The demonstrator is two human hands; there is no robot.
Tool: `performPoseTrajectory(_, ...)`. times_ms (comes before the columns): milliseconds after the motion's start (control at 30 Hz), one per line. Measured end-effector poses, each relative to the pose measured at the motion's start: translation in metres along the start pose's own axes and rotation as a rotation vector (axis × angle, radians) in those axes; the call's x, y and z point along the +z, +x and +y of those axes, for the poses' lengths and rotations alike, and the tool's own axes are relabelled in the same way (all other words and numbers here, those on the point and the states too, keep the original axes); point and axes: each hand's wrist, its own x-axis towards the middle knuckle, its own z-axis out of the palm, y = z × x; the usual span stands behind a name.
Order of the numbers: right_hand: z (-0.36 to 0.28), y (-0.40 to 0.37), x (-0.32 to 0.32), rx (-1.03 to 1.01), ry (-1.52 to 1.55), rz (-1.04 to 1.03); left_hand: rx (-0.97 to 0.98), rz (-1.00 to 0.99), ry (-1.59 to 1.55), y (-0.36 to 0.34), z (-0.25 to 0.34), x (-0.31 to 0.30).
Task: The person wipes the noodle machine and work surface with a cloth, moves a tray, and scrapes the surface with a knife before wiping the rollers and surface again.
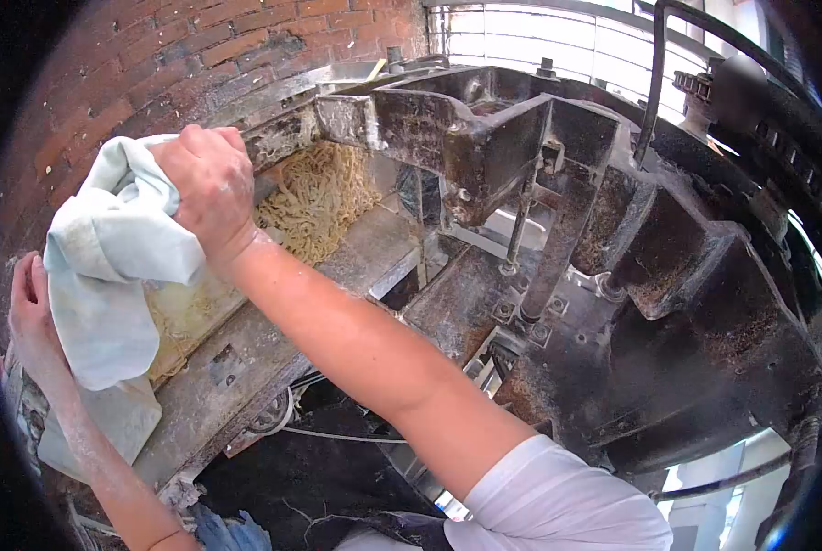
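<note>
A pale, light-green cloth (108, 266), bunched at the top and hanging down, is at the left of the head view. My right hand (211, 188) is closed round its upper end. My left hand (33, 308) is at the cloth's left edge, fingers pointing up; the cloth partly hides it, so its grip does not show. Behind and below the cloth, a heap of yellowish, stringy material (314, 197) lies in a trough with a worn, dusty rim (236, 367). Another pale cloth or sheet (108, 427) lies beneath the hanging one, beside my left forearm.
A large, dark, rusty machine frame (695, 321) with ribs fills the right side. A brick wall (154, 64) rises behind the trough. A barred window (539, 46) is at the back. Below the trough, a pale cable (337, 435) runs past dark material.
</note>
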Motion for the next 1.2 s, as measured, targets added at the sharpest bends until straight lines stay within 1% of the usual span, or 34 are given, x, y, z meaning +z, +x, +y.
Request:
performPoseTrajectory(67, 0.0, -0.001, -0.002, -0.003, -0.001, 0.006, 0.028, -0.016, -0.082, 0.001, -0.004, 0.005)
performPoseTrajectory(167, 0.001, -0.001, 0.0, -0.006, 0.003, -0.018, 0.017, -0.025, -0.102, 0.001, -0.011, 0.007)
performPoseTrajectory(233, 0.0, -0.003, 0.001, -0.006, 0.012, 0.034, 0.017, -0.037, -0.131, 0.004, -0.015, 0.01)
performPoseTrajectory(433, 0.003, -0.002, 0.004, -0.027, 0.003, 0.074, 0.011, -0.066, -0.2, 0.004, -0.026, 0.009)
performPoseTrajectory(567, 0.009, -0.005, 0.007, -0.021, -0.004, 0.049, -0.004, -0.081, -0.281, 0.007, -0.033, 0.007)
performPoseTrajectory(633, 0.011, -0.009, 0.011, -0.084, -0.015, 0.14, -0.037, -0.1, -0.37, 0.009, -0.037, 0.009)
performPoseTrajectory(700, 0.012, -0.012, 0.015, -0.08, 0.008, 0.169, -0.084, -0.102, -0.504, 0.012, -0.041, 0.01)
performPoseTrajectory(767, 0.012, -0.014, 0.022, -0.063, 0.067, 0.271, -0.141, -0.108, -0.647, 0.014, -0.046, 0.01)
performPoseTrajectory(833, 0.012, -0.012, 0.024, -0.077, 0.073, 0.287, -0.191, -0.108, -0.777, 0.019, -0.051, 0.01)
performPoseTrajectory(933, 0.009, -0.011, 0.018, -0.067, 0.024, 0.246, -0.263, -0.122, -0.948, 0.02, -0.056, 0.013)
performPoseTrajectory(1000, 0.006, -0.011, 0.018, -0.048, 0.082, 0.297, -0.295, -0.13, -1.015, 0.02, -0.061, 0.012)
performPoseTrajectory(1200, 0.01, -0.011, 0.018, -0.098, 0.076, 0.287, -0.397, -0.134, -1.227, 0.015, -0.069, 0.003)
